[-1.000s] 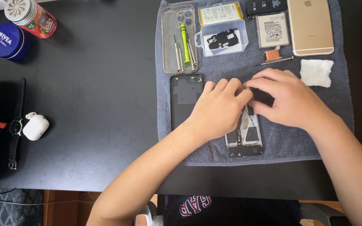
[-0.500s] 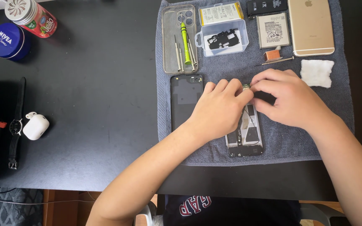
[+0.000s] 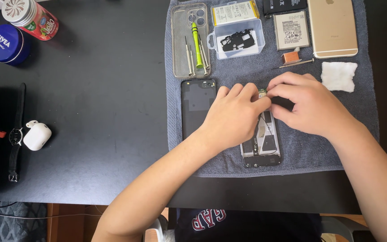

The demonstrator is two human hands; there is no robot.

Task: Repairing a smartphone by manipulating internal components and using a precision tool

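Head view: both hands (image 3: 269,105) unmoved since before, fingertips atop opened phone (image 3: 261,145).

Both hands, left hand (image 3: 233,117) and right hand (image 3: 311,107), are pressing together on an opened phone (image 3: 261,148) lying near the grey towel's (image 3: 359,134) front edge.

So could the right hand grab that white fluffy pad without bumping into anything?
Probably yes. The white pad lies on the grey towel just beyond the right hand, with only bare towel between them. The hand is busy on the opened phone, though.
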